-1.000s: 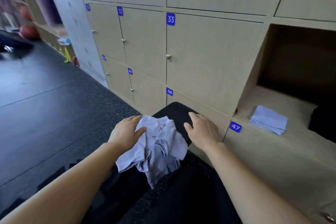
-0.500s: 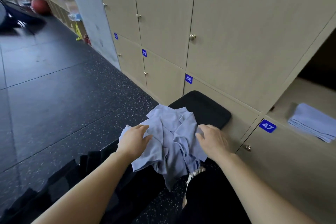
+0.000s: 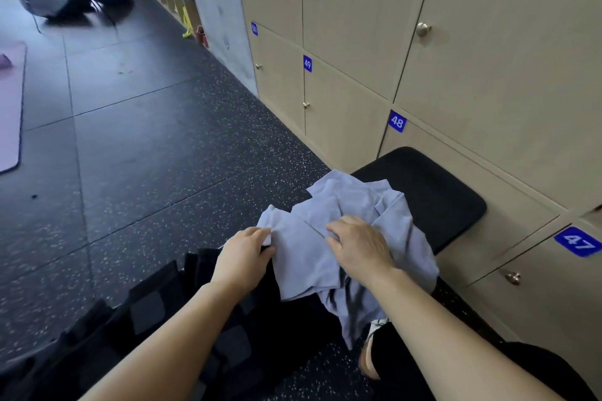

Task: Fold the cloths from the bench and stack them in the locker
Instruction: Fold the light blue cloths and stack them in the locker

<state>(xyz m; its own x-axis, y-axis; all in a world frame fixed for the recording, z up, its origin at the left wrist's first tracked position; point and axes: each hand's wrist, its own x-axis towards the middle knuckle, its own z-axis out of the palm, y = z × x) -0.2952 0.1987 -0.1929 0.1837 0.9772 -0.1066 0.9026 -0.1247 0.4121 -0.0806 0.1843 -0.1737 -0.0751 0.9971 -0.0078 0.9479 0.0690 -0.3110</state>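
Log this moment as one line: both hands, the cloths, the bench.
blue-grey cloths: crumpled, unfolded, on black bench | left hand: pinches their edge | right hand: grips a fold | stage: folding not yet begun

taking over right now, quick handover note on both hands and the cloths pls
Left grip: pinches a near-left corner of the cloth pile.
Right grip: on top of the same pile, fingers curled into the fabric.
Where: the crumpled blue-grey pile lies on the black bench pad in front of the locker 48 door. One end hangs off the pad's near edge.
Done: nothing in this pile looks folded. No locker interior shows, so the stacked count is unknown.
Left: pull one cloth free, fold it, fold the rest, then stack them all in the locker.
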